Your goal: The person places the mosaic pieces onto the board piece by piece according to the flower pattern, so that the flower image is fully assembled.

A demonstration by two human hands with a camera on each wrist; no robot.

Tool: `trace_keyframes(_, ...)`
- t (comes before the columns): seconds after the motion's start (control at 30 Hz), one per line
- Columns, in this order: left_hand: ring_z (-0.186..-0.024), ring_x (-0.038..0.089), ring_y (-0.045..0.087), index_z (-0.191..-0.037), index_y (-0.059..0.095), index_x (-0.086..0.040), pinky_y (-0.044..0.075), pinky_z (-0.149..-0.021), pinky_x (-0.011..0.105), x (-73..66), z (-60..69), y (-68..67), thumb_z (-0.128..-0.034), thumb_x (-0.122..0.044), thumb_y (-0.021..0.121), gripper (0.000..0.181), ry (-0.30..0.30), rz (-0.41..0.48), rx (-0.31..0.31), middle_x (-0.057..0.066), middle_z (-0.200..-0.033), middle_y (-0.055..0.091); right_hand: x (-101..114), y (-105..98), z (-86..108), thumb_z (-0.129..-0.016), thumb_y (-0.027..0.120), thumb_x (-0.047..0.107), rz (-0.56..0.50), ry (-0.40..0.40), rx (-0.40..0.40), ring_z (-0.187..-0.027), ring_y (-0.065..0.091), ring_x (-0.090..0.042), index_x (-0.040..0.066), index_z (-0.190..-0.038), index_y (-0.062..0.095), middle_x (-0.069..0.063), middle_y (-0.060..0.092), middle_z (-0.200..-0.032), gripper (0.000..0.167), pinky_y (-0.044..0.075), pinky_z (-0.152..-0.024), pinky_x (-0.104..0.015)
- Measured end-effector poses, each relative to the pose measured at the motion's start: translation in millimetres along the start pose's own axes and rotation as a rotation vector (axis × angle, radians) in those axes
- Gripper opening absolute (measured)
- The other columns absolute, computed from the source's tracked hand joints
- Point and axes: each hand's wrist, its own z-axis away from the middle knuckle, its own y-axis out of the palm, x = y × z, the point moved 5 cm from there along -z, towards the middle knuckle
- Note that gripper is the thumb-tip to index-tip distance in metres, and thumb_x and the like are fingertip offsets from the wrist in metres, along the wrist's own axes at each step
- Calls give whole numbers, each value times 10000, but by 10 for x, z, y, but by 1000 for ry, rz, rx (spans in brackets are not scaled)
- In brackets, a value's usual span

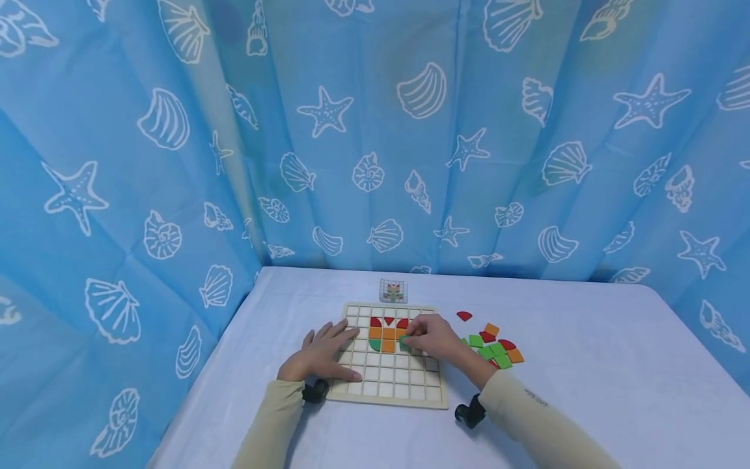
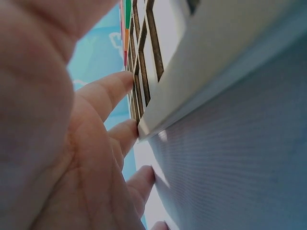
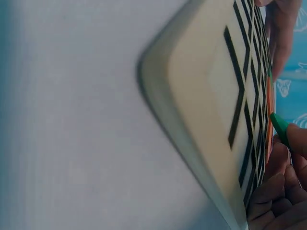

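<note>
A cream grid board point(image 1: 387, 402) lies on the white table. In its upper middle sit several orange tiles point(image 1: 388, 346), with red pieces point(image 1: 375, 322) along their top and a green quarter-circle tile point(image 1: 374, 345) at lower left. My left hand point(image 1: 321, 354) rests on the board's left side with fingers spread; the left wrist view has fingertips point(image 2: 125, 81) touching its edge. Over the right of the pattern, my right hand point(image 1: 436, 337) pinches another green tile point(image 3: 279, 127) between thumb and finger, tilted above the board. Its full outline is partly covered by fingers.
A small pattern card point(image 1: 393, 291) lies behind the board. To the right are loose green tiles point(image 1: 502, 361), orange tiles point(image 1: 515, 355) and a separate red tile point(image 1: 464, 316). A blue shell-print curtain point(image 1: 369, 130) hangs along the table's back and left.
</note>
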Motion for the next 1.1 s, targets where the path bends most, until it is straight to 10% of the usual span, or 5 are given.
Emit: trace_keyframes(1.1,-1525,374,125,-1535,364,-274,82,-1200,653,-19,24,-27,-709,-604,804,992,12,6,11,55,-1654,214,99,90,-5,-840,785,119,185,-69,88,-756,536,-136,157,-904,731,25,598,-758,92,477,-719,-271)
